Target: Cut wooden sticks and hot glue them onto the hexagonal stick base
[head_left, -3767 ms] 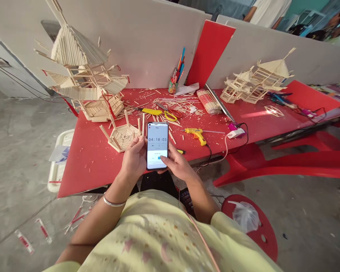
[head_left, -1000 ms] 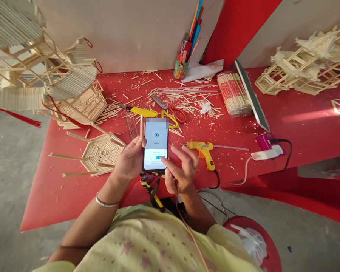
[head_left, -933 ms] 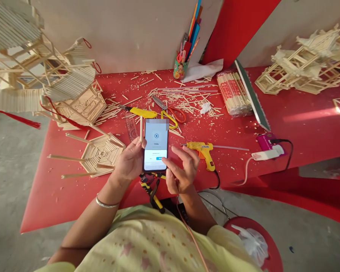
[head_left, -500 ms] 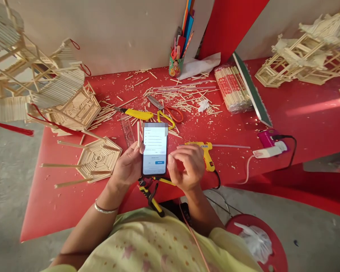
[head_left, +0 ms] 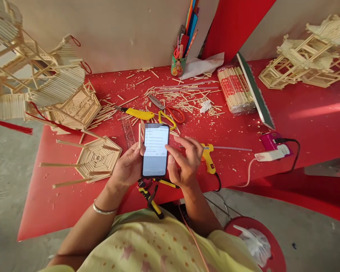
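Taking the smartphone [head_left: 155, 164] as the centre of the dial, with twelve toward the wall, the left hand [head_left: 127, 166] comes in from eight o'clock and grasps the phone by its side, pinching a short wooden stick [head_left: 139, 136] upright along the same edge. The phone is tilted up above the near part of the bench [head_left: 59, 204], its screen lit with lines of text too small to read. The right hand [head_left: 185, 162], at four o'clock, grasps nothing that shows: fingers loosely bent, index fingertip at the screen's right edge; whether it touches the glass I cannot tell.

For a clean tap, I'd brace the phone in the left palm and let only the index finger press, since a curled finger could brush the screen by accident. The pinched stick probably weakens that grip, so a light press is best. The hot glue gun [head_left: 208, 155] lies at three o'clock, partly behind the right hand; its heat can't be judged, so stay lifted clear. Pliers [head_left: 155, 206] sit at six, the many-sided stick base [head_left: 107, 151] with its posts at nine: lowering either elbow calls for care.
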Demonstrator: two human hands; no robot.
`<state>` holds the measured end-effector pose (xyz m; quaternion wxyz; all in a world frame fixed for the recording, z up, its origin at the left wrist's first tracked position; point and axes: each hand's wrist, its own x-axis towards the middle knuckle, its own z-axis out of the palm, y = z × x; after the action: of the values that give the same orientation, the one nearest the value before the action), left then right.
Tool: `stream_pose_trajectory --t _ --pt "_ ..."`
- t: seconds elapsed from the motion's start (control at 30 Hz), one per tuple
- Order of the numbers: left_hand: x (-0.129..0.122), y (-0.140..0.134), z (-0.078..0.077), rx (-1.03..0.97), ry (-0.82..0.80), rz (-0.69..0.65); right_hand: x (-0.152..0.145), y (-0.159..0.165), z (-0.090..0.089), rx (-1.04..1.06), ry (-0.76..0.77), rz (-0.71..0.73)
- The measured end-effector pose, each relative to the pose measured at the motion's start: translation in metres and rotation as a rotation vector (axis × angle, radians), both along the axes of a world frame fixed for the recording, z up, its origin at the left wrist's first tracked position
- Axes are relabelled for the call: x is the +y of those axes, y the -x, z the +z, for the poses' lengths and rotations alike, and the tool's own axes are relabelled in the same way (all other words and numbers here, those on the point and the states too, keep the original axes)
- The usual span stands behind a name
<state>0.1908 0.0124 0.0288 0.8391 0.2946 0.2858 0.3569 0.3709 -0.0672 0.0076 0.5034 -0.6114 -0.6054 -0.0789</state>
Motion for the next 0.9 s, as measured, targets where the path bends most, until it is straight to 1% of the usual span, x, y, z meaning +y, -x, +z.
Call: stream_pose_trajectory --t 0.27,0.57,0.9 --pt "-0.0011 -0.0036 0.0020 -0.006 -0.005 -0.005 0.0013 0.0001 0.0003 -0.027 -0.034 -0.035" --pt "-0.0015 -0.0017 0.0010 -0.020 -0.003 -0.019 0.0015 -0.0003 0.0000 -0.048 -0.023 -0.043" --pt "-0.0031 -0.0012 0.0004 -0.023 -0.014 -0.023 0.0039 0.0007 -0.0016 -0.083 0.068 -0.028"
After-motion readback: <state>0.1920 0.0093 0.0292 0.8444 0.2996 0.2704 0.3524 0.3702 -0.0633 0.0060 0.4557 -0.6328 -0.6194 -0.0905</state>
